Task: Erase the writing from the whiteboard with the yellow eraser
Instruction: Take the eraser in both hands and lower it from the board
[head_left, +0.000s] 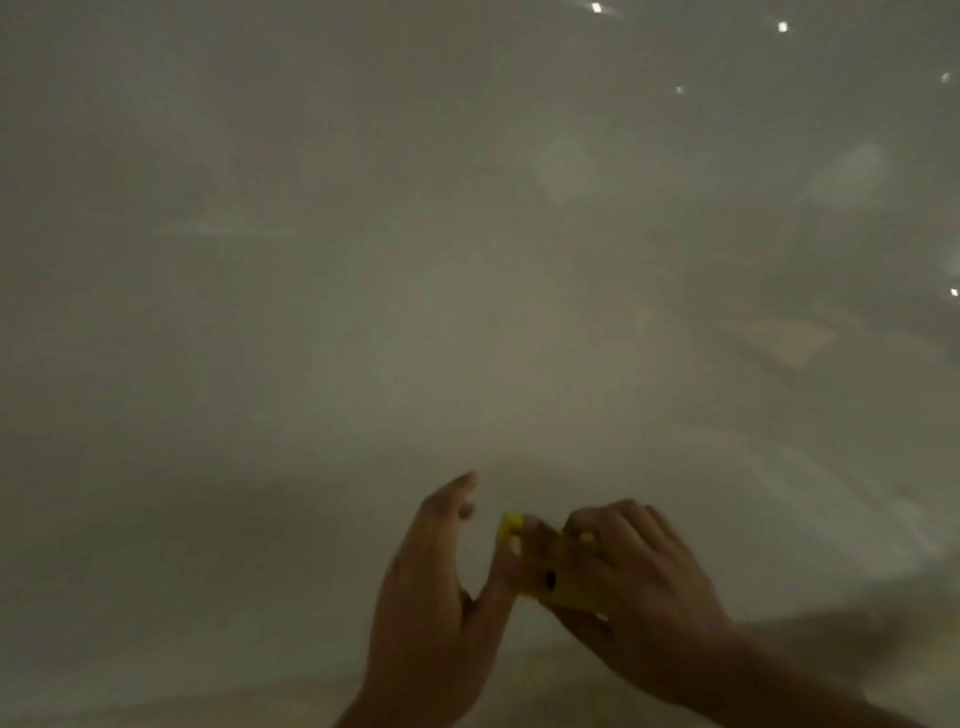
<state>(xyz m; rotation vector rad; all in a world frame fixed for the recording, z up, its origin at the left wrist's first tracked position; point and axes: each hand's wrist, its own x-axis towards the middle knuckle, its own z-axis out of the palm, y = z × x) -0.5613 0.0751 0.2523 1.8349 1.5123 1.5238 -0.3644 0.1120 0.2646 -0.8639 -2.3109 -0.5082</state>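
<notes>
A: Where's the eraser (558, 574) right now?

B: Low in the scene, near the person, just right of centre, against the whiteboard (467, 260). The right hand (631, 582) has its grip closed over it, fingers curled across the top. The left hand (431, 582) is beside it with its fingers spread; only the thumb reaches over and touches the eraser's left end.

A: Any writing left to wipe?

B: I can't tell. The board fills the view and looks blurred and dim, with small light reflections at the far right. No marks are readable.

A: So how would you handle this step well?

B: It looks like the grip is being settled between the two hands. I'd get the right hand firmly seated, wiping face flat on the board, then let the left hand come off. Press evenly and use long overlapping strokes, so no streaks get missed.
</notes>
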